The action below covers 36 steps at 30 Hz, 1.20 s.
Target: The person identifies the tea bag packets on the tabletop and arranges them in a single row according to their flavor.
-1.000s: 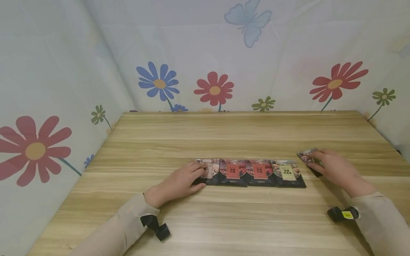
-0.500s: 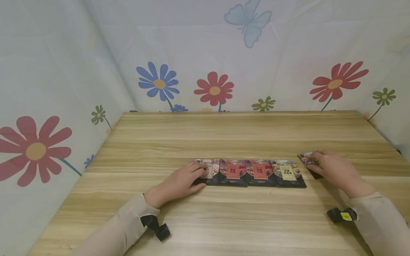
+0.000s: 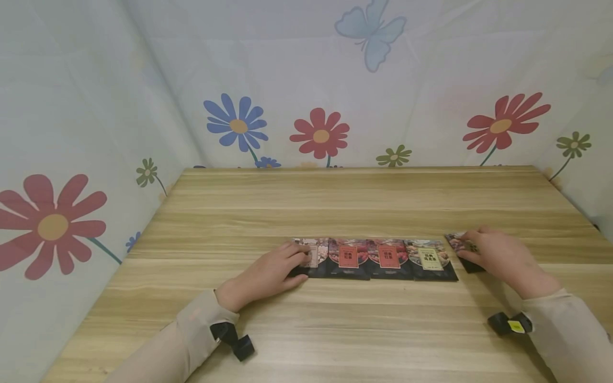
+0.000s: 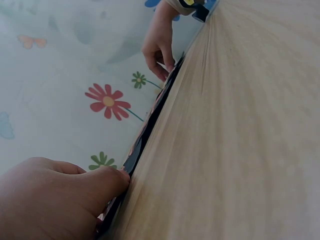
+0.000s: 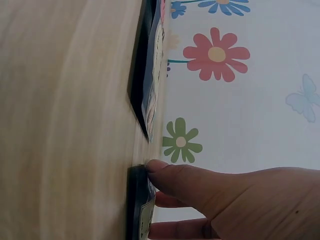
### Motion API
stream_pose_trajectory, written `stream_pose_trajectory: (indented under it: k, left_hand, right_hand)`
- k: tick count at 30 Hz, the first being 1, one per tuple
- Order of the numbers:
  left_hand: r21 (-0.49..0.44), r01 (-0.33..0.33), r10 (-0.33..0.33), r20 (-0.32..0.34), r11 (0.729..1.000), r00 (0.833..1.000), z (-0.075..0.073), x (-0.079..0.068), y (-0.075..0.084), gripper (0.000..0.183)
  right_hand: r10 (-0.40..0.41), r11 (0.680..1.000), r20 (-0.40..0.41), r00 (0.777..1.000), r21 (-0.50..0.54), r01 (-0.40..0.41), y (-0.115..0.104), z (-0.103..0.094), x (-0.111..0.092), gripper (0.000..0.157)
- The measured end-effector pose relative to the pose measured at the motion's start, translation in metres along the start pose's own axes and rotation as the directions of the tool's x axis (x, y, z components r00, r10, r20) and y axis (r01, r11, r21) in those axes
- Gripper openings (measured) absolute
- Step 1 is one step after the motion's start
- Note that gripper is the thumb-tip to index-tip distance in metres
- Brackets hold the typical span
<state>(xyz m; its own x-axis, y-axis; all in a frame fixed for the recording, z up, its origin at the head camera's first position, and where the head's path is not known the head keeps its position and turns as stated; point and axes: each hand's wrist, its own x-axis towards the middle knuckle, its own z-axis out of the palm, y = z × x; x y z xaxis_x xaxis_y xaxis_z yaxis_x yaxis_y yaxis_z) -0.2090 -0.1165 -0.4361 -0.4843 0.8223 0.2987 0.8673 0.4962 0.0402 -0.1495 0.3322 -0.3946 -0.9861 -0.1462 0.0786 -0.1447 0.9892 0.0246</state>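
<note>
Several flat, dark tea sachets lie side by side in a row on the table. My left hand (image 3: 268, 271) rests on the leftmost, pale-labelled tea sachet (image 3: 318, 270), its thumb at the near edge; its fingers cover part of the label. Two red-labelled sachets, one left (image 3: 348, 258) and one right (image 3: 389, 258), come after it, then a yellow-labelled sachet (image 3: 432, 260). Just right of the row, my right hand (image 3: 507, 260) pinches another tea sachet (image 3: 471, 264), slightly tilted against the row and mostly hidden. In the right wrist view, the thumb touches this sachet's edge (image 5: 136, 200), with a small gap to the row.
The wood-grain table (image 3: 335, 324) extends beyond the row to its far edge. Behind it hangs a white cloth (image 3: 287, 64) printed with flowers and a butterfly. A black camera mount sits on the left wrist (image 3: 234, 340) and another on the right wrist (image 3: 508, 323).
My right hand has shifted its sachet slightly towards me and turned it straighter, closer in line with the row. The left hand and the other sachets have stayed in place.
</note>
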Motion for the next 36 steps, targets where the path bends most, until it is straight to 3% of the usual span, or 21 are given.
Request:
stream_pose_trajectory:
  k: [13, 28, 36]
  left_hand:
    - [0.003, -0.003, 0.003, -0.004, 1.000, 1.000, 0.000, 0.000, 0.001, 0.032]
    - [-0.007, 0.007, -0.007, 0.008, 1.000, 1.000, 0.000, 0.000, 0.000, 0.032]
    - [-0.008, 0.007, -0.007, 0.008, 1.000, 1.000, 0.001, 0.000, 0.000, 0.032]
  right_hand:
    - [-0.015, 0.999, 0.011, 1.000, -0.046, 0.015, -0.007, -0.001, -0.001, 0.041]
    - [-0.052, 0.997, -0.046, 0.998, -0.056, 0.050, -0.012, 0.001, -0.004, 0.038]
    - [-0.042, 0.998, -0.039, 0.998, -0.052, 0.040, -0.016, -0.001, -0.006, 0.040]
